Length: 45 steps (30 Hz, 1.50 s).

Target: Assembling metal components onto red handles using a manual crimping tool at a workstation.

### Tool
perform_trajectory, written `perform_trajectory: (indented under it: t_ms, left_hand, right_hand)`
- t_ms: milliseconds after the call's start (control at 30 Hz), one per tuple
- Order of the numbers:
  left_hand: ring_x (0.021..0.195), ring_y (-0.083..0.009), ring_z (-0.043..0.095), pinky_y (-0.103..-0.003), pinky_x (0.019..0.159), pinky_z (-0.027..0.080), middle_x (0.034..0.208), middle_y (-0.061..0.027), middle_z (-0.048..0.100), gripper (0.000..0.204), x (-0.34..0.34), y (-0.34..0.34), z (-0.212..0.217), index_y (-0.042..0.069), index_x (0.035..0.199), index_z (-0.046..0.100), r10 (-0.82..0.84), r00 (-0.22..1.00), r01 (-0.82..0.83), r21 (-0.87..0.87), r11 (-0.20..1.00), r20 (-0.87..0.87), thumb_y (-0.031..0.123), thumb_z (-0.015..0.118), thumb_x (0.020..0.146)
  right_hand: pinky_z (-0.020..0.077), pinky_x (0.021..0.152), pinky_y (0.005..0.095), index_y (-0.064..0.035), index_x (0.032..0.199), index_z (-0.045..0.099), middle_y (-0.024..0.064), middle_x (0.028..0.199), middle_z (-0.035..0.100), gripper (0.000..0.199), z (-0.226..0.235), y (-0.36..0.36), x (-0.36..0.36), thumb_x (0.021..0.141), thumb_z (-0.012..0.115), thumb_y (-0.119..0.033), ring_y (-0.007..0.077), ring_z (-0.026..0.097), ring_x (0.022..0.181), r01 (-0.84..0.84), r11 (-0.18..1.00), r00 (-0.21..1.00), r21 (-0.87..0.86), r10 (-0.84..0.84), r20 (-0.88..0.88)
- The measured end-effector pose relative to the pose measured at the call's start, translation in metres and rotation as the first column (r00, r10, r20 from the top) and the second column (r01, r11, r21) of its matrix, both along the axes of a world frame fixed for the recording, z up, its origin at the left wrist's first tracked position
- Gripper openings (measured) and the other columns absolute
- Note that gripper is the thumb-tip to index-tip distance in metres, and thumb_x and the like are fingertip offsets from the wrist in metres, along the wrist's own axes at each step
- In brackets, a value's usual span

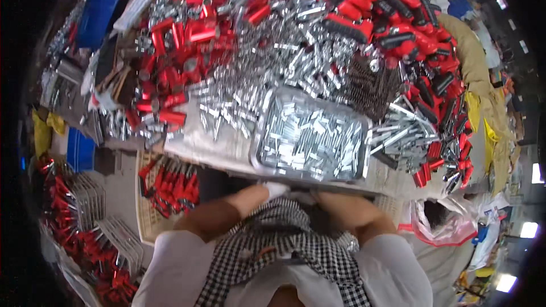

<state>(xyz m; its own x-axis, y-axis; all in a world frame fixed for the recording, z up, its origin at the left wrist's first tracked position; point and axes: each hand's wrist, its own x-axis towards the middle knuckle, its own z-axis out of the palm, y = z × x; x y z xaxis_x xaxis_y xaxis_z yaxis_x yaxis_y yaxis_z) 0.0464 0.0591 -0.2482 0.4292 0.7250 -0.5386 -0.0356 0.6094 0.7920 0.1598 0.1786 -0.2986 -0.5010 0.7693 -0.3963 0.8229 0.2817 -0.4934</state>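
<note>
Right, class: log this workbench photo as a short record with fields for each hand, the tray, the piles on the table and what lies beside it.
left hand: at the table's near edge below the tray; fingers hidden
right hand: at the same edge, fingers hidden
metal tray: rectangular, filled with small silver metal pieces
table piles: red metal tubes, loose silver parts, red-and-black tool handles
lower left: red-handled tools on a board
lower right: clear plastic bag

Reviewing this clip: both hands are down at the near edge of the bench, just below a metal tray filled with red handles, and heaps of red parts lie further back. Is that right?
Not quite. The head view shows the metal tray filled with small silver metal pieces, not red handles. The rest holds: the left hand and right hand sit at the near bench edge below it, and the red parts are heaped further back.
</note>
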Motion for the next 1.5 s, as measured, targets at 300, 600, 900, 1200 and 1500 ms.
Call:
perform_trajectory:
  t_ms: [300,600,900,1200,1500]
  left_hand:
    - [0.106,-0.0317,0.061,-0.040,0.093,0.049,0.122,-0.0203,0.060,0.039,-0.021,-0.015,0.024,0.004,0.128,0.056,-0.156,0.971,0.180,0.124,0.976,-0.179,0.029,0.047,0.100]
    - [0.107,-0.0332,0.061,-0.041,0.094,0.048,0.127,-0.0227,0.058,0.042,-0.021,-0.015,0.036,0.003,0.130,0.054,-0.277,0.907,0.345,0.182,0.921,-0.316,0.030,0.047,0.100]
    - [0.109,-0.0346,0.061,-0.041,0.096,0.048,0.131,-0.0251,0.055,0.044,-0.024,-0.008,0.079,0.001,0.133,0.052,-0.370,0.828,0.471,0.165,0.867,-0.420,0.031,0.047,0.100]
    - [0.112,-0.0365,0.055,-0.057,0.098,0.042,0.127,-0.0176,0.058,0.055,-0.059,-0.042,0.025,0.004,0.135,0.046,0.941,0.046,-0.644,-0.709,0.286,0.336,0.045,0.035,0.100]
    - [0.068,-0.0342,0.061,-0.046,0.074,0.052,0.069,-0.0190,0.060,0.033,-0.116,-0.104,0.143,-0.002,0.073,0.052,0.888,0.031,-0.994,-0.081,0.077,0.458,0.027,0.046,0.087]
  right_hand:
    - [0.0373,0.105,0.0413,-0.0118,0.146,0.039,0.0207,0.135,0.051,0.058,0.023,0.025,-0.008,0.097,0.049,-0.041,0.0345,0.045,0.127,-0.099,0.995,0.995,-0.019,0.099,-0.023]
    - [0.0416,0.100,0.0419,-0.0133,0.144,0.042,0.0213,0.128,0.055,0.054,0.055,0.024,0.006,0.096,0.050,-0.038,0.0352,0.051,0.119,-0.211,0.975,0.977,-0.073,0.212,0.010]
    - [0.0458,0.095,0.0425,-0.0147,0.142,0.045,0.0219,0.121,0.060,0.051,0.119,-0.037,0.036,0.096,0.051,-0.036,0.0359,0.058,0.111,-0.344,0.919,0.933,-0.190,0.358,0.041]
    - [0.0509,0.058,0.0454,-0.0134,0.131,0.057,0.0136,0.079,0.061,0.050,0.204,-0.104,0.110,0.083,0.063,-0.027,0.0334,0.061,0.063,-0.659,0.628,0.722,0.413,0.683,0.113]
    - [0.0577,0.073,0.0302,-0.0016,0.131,0.049,0.0122,0.105,0.065,0.057,0.218,-0.127,0.043,0.080,0.072,-0.013,0.0228,0.066,0.090,-0.350,-0.164,0.571,-0.922,-0.818,-0.072]
